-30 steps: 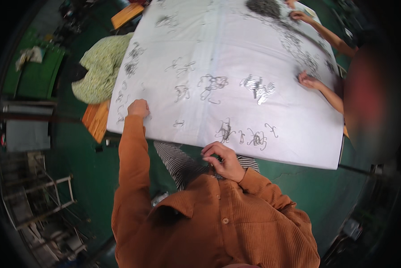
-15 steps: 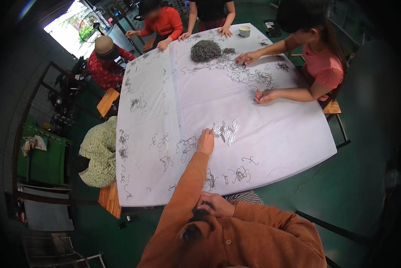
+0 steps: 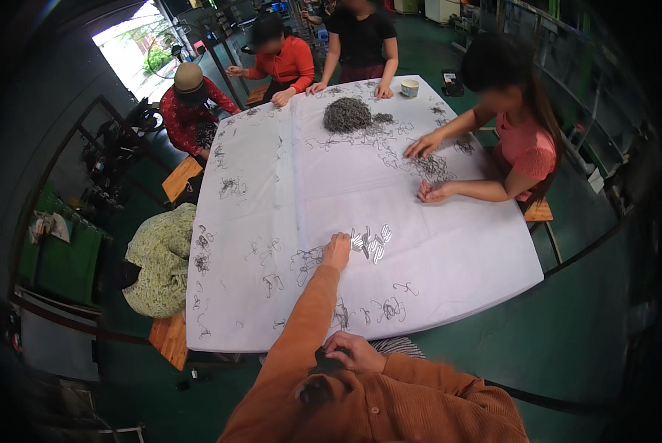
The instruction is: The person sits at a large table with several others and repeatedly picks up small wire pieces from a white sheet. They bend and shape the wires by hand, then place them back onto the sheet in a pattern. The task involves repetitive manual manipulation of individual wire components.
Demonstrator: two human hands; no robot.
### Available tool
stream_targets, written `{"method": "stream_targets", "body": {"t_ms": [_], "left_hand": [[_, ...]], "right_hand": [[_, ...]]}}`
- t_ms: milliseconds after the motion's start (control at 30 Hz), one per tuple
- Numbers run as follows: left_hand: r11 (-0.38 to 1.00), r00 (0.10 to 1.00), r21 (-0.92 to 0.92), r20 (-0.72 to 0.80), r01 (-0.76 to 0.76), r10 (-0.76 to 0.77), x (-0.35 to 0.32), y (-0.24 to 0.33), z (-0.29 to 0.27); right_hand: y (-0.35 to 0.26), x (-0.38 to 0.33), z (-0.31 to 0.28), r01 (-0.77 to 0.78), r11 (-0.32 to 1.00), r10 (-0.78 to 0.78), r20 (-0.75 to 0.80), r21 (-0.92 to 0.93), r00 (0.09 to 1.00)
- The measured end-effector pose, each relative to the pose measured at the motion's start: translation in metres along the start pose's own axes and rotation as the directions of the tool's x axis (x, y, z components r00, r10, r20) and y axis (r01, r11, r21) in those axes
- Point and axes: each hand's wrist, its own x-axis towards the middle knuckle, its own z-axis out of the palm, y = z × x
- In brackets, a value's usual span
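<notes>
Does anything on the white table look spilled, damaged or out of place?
Nothing clearly stands out. Curved wire pieces lie scattered in clusters across the table, but so widely that no single one looks misplaced; the shiny pieces beside the left hand lie at differing angles. Any damage is too small to judge.

White-covered table [image 3: 449, 251], green floor [image 3: 478, 358] around it. Beyond table's far-left corner: bright opening [image 3: 126, 53] (greenery [image 3: 154, 60] showing through), grey wall [image 3: 50, 88] beside. Left of table: green cabinet [image 3: 65, 262], wooden bench [image 3: 170, 341]. Right of table: wooden stool [image 3: 540, 213].
</notes>
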Motion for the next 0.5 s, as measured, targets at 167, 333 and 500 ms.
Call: {"method": "stream_targets", "body": {"t_ms": [167,333,500], "left_hand": [[0.999,0.998,0.004,0.053,-0.044,0.044,0.001,0.002,0.003],[0.998,0.996,0.026,0.067,-0.062,0.060,-0.027,-0.011,-0.013],[0.627,0.965,-0.767,-0.041,0.136,-0.261,-0.119,0.007,-0.117]], "right_hand": [[-0.015,-0.002,-0.001,-0.062,0.998,0.062,-0.002,-0.011,0.998],[-0.012,0.001,0.005,-0.047,0.999,0.047,0.045,-0.015,0.998],[-0.010,0.008,0.009,0.008,1.000,-0.008,0.049,-0.004,0.999]]}}
